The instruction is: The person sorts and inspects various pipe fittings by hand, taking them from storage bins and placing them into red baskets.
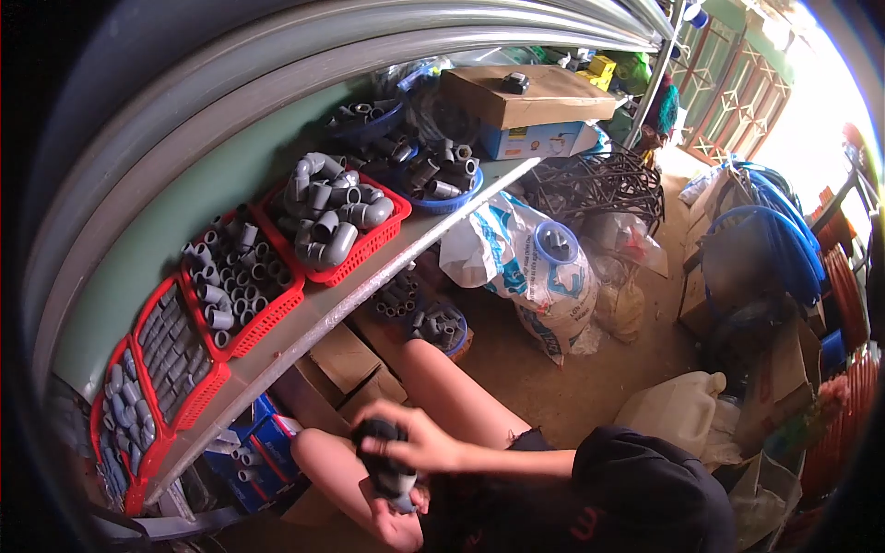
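Note:
My right hand (419, 444) is wrapped over the top of a black object with a pale band and a grey lower end (380, 441), in front of my knees. Beneath it, my left hand (398, 525) holds the grey end from below, its fingers curled. Motion blur and the fingers hide what kind of thing it is. Nearest to the hands, a blue box with grey pipe fittings (267, 452) sits under the shelf.
Along the shelf stand red baskets (249, 346) and a blue basin (461, 205) full of grey pipe fittings. A cardboard box (516, 92) is farther along. White sacks (553, 295), a plastic jerrycan (668, 405) and coiled blue hose (774, 240) crowd the floor.

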Motion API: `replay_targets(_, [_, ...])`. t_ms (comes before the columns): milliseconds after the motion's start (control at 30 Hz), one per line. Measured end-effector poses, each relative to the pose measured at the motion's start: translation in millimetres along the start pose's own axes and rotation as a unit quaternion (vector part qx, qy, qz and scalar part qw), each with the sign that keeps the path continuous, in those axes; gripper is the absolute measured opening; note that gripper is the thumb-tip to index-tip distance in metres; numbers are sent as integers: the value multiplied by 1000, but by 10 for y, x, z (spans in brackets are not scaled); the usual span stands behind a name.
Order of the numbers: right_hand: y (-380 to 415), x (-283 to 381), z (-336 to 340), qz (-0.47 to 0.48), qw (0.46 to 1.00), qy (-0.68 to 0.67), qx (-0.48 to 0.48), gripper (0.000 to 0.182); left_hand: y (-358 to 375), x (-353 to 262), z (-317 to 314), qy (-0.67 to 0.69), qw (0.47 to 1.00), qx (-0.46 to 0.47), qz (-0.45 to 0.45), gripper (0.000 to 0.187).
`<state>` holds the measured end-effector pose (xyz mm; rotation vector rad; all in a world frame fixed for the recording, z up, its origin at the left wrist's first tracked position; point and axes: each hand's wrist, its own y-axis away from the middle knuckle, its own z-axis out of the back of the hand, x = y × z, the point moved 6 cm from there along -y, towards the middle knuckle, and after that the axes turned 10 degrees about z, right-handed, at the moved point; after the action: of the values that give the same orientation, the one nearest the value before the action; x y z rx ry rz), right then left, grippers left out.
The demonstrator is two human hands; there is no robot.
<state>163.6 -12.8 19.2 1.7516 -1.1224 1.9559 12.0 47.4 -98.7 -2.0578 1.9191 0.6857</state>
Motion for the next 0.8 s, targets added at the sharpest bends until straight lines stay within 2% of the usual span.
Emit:
replay_targets(33, [-25, -105, 138, -8, 998, -41, -49, 26, -54, -100, -267, -24, 993, 119, 12, 32])
replay_targets(67, [-34, -180, 253, -21, 992, -85, -94, 26, -87, -242, -561, -82, 995, -11, -48, 30])
replay_targets(133, [-37, -9, 343, -18, 988, -118, -103, 28, -94, -394, -648, -74, 989, -82, -96, 37])
replay_targets(200, [25, 227, 255, 18, 992, -93, -82, 40, -133, -498, -652, -136, 963, -184, -141, 43])
replay_targets(267, [143, 396, 19, 128, 992, 17, -16, 47, -227, -512, -822, -99, 983, -151, -38, 47])
replay_targets(300, [192, 348, -167, 164, 985, 28, 55, 54, -223, -437, -567, -238, 947, -213, -10, 48])
replay_targets(333, [230, 393, -305, 207, 958, 160, 121, 56, -231, -268, -521, -92, 979, -165, -71, 45])
replay_targets(367, [247, 339, -316, 192, 965, 145, 104, 56, -245, -56, -150, -96, 976, -161, -108, 44])
replay_targets(433, [252, 241, -299, 141, 971, 162, 105, 51, -152, -92, -257, -188, 949, -204, -153, 40])
replay_targets(467, [202, 253, -277, 140, 964, 202, 100, 49, -150, -338, -630, -270, 917, -253, -150, 38])
replay_targets(500, [168, 267, -245, 146, 963, 217, 59, 46, -136, -236, -498, -267, 925, -253, -91, 35])
replay_targets(533, [167, 236, -195, 127, 966, 221, 29, 43, -175, -283, -662, -194, 939, -270, -87, 33])
replay_targets(600, [184, 62, -116, 18, 993, 107, -39, 38, -128, -180, -660, -183, 965, -186, 35, 30])
replay_targets(633, [265, -103, -30, -72, 993, 55, -73, 39, -121, -162, -650, -149, 971, -188, 13, 29])
replay_targets(667, [278, -129, 12, -45, 991, 42, -116, 39, -127, -143, -619, -116, 976, -184, -8, 28])
replay_targets(700, [287, -60, 12, 0, 988, 120, -94, 39, -122, -193, -576, -47, 986, -160, -29, 25])
replay_targets(733, [323, 27, 4, 47, 976, 198, -72, 40, -111, -217, -525, -22, 980, -192, -39, 24])
replay_targets(800, [446, 71, -181, 62, 988, 133, -55, 49, -133, -298, -467, 28, 966, -252, -56, 24])
